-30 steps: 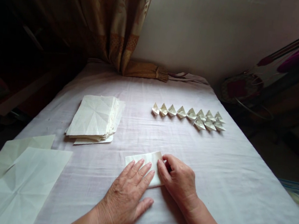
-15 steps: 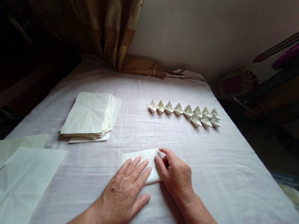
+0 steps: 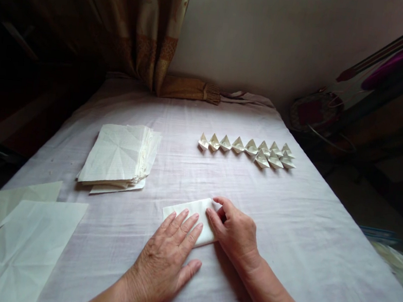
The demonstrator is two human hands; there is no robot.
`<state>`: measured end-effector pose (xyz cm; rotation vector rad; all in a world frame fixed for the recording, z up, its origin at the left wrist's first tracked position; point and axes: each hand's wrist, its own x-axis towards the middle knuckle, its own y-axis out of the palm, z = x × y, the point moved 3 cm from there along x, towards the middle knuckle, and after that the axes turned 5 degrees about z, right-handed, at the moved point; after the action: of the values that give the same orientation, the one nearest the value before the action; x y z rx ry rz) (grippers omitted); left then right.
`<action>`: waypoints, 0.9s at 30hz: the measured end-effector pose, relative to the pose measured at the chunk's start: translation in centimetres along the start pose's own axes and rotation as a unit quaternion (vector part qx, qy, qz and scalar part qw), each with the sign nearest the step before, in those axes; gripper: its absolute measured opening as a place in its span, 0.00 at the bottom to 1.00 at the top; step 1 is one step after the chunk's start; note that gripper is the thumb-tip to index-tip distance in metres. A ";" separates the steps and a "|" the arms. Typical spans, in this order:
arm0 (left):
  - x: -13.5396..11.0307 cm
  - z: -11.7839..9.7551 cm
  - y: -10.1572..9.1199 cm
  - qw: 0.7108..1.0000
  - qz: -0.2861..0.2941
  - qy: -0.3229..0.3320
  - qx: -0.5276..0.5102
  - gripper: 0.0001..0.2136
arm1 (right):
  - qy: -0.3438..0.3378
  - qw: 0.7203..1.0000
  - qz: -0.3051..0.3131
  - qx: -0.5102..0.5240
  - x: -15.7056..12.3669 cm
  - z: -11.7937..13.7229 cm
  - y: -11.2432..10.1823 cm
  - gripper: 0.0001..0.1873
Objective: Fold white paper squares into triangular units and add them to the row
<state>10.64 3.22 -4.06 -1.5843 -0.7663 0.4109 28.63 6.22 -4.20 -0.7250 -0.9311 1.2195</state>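
A folded white paper [image 3: 194, 210] lies on the cloth-covered table [image 3: 286, 240] in front of me. My left hand [image 3: 166, 259] rests flat on its left part, fingers stretched out and pressing it down. My right hand [image 3: 235, 231] sits at the paper's right edge with its fingers curled and pinching that edge. Farther back on the right stand several small folded paper boats [image 3: 249, 149] in two short rows. A stack of creased white sheets [image 3: 120, 158] lies at the back left.
Two large creased sheets [image 3: 17, 246] lie at the near left corner. A patterned curtain [image 3: 154, 27] hangs at the back, its hem on the table. Dark furniture and a bag [image 3: 319, 114] stand off the right edge.
Both hands stay on the folded paper with hardly any shift. The view has drifted slightly, so everything sits a little lower left than before.
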 end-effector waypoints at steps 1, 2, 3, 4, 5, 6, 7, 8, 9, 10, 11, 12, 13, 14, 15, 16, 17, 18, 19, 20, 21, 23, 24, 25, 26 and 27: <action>0.0 0.0 0.0 1.000 -0.002 -0.002 -0.002 0.26 | 0.001 1.000 0.000 -0.001 0.0 0.0 0.0 0.14; 0.0 0.0 0.1 1.000 -0.001 -0.002 -0.003 0.26 | 0.003 1.000 0.000 -0.001 0.0 0.0 0.0 0.14; 0.0 0.0 0.1 1.000 -0.001 -0.002 -0.004 0.26 | 0.005 1.000 -0.001 -0.002 0.0 0.0 0.0 0.14; -0.1 0.0 0.1 1.000 0.000 -0.002 -0.004 0.26 | 0.007 1.000 -0.001 -0.001 0.0 0.0 0.0 0.14; -0.1 0.0 0.1 1.000 0.001 -0.002 -0.004 0.26 | 0.009 1.000 0.000 0.000 0.0 0.0 0.0 0.14; -0.1 0.0 0.2 1.000 0.004 -0.002 -0.004 0.26 | 0.010 1.000 0.001 0.001 0.0 0.0 0.0 0.14; -0.1 0.0 0.2 1.000 0.006 -0.002 -0.004 0.26 | 0.011 1.000 0.003 0.001 0.0 0.0 0.0 0.14; -0.1 0.0 0.2 1.000 0.009 -0.003 -0.004 0.26 | 0.011 1.000 0.004 0.000 0.0 0.1 0.0 0.13; 0.0 0.0 0.2 1.000 0.011 -0.003 -0.004 0.26 | 0.012 1.000 0.004 -0.002 0.0 0.1 0.0 0.13; 0.0 0.0 0.2 1.000 0.012 -0.003 -0.004 0.26 | 0.012 1.000 0.004 -0.004 0.0 0.1 0.0 0.13; 0.0 0.0 0.1 1.000 0.014 -0.003 -0.005 0.26 | 0.012 1.000 0.003 -0.006 0.1 0.1 0.0 0.13; 0.0 -0.1 0.1 1.000 0.013 -0.003 -0.005 0.26 | 0.012 1.000 0.003 -0.009 0.1 0.1 0.0 0.12; 0.0 -0.1 0.1 1.000 0.013 -0.003 -0.005 0.26 | 0.011 1.000 0.002 -0.011 0.1 0.1 0.0 0.12; 0.0 -0.1 0.1 1.000 0.012 -0.004 -0.006 0.26 | 0.010 1.000 0.001 -0.012 0.1 0.1 0.0 0.12; 0.0 -0.1 0.1 1.000 0.013 -0.005 -0.006 0.26 | 0.008 1.000 0.000 -0.014 0.1 0.1 0.0 0.12; 0.0 -0.1 0.1 1.000 0.013 -0.005 -0.007 0.26 | 0.008 1.000 -0.001 -0.016 0.1 0.1 0.0 0.12; 0.0 -0.1 0.1 1.000 0.014 -0.005 -0.008 0.26 | 0.008 1.000 -0.002 -0.018 0.1 0.1 -0.1 0.12; 0.0 -0.1 0.1 1.000 0.014 -0.005 -0.008 0.25 | 0.009 1.000 -0.004 -0.020 0.1 0.1 -0.1 0.12; 0.0 -0.1 0.1 1.000 0.014 -0.005 -0.009 0.25 | 0.010 1.000 -0.005 -0.022 0.1 0.1 -0.1 0.11; 0.0 -0.1 0.1 1.000 0.011 -0.005 -0.009 0.25 | 0.011 1.000 -0.005 -0.024 0.2 0.1 -0.1 0.11; 0.1 -0.1 0.1 1.000 0.009 -0.005 -0.009 0.25 | 0.012 1.000 -0.005 -0.027 0.2 0.2 -0.1 0.11; 0.1 -0.1 0.1 1.000 0.005 -0.005 -0.008 0.25 | 0.014 0.999 -0.007 -0.034 0.3 0.2 -0.2 0.11; 0.1 -0.1 0.1 1.000 0.004 -0.005 -0.007 0.25 | 0.016 0.999 -0.009 -0.038 0.3 0.3 -0.1 0.11; 0.1 -0.1 0.1 1.000 0.004 -0.006 -0.007 0.25 | 0.019 0.999 -0.010 -0.041 0.4 0.3 -0.1 0.11; 0.1 -0.1 0.1 1.000 0.004 -0.006 -0.006 0.25 | 0.022 0.999 -0.011 -0.043 0.4 0.3 -0.1 0.11; 0.1 -0.1 0.1 1.000 0.004 -0.006 -0.006 0.24 | 0.025 0.999 -0.011 -0.045 0.4 0.3 -0.1 0.11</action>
<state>10.84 3.21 -4.13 -1.5974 -0.7740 0.4228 28.43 6.63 -3.93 -0.8118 -0.9542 1.1416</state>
